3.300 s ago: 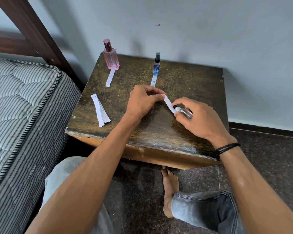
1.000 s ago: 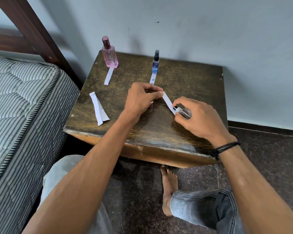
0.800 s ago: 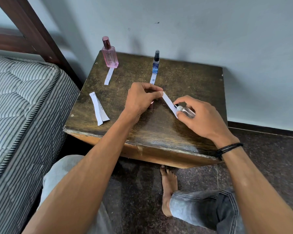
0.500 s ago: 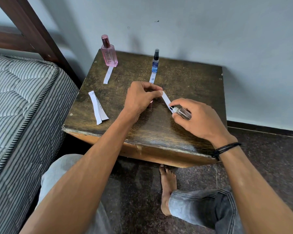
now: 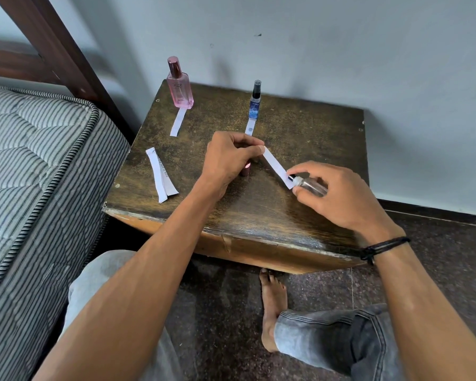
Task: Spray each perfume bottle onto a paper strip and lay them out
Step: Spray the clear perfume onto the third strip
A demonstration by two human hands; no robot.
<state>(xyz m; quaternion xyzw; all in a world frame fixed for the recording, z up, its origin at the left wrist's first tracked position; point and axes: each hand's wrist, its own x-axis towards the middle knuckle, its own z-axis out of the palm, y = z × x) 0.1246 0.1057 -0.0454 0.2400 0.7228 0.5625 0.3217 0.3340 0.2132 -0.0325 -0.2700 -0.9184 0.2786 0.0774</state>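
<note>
White paper strip (image 5: 275,166) pinched at one end by the left hand (image 5: 226,160) over the wooden table's (image 5: 300,133) middle, right hand (image 5: 338,196) curled tight round a small clear bottle (image 5: 311,185), nozzle right at the strip's other end, pink bottle (image 5: 179,86) and blue bottle (image 5: 255,103) upright at the table's back edge

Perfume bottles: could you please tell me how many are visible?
3: a pink glass bottle at back left, a slim blue bottle back centre, a small clear bottle in the right hand. The left hand may hide another.
</note>
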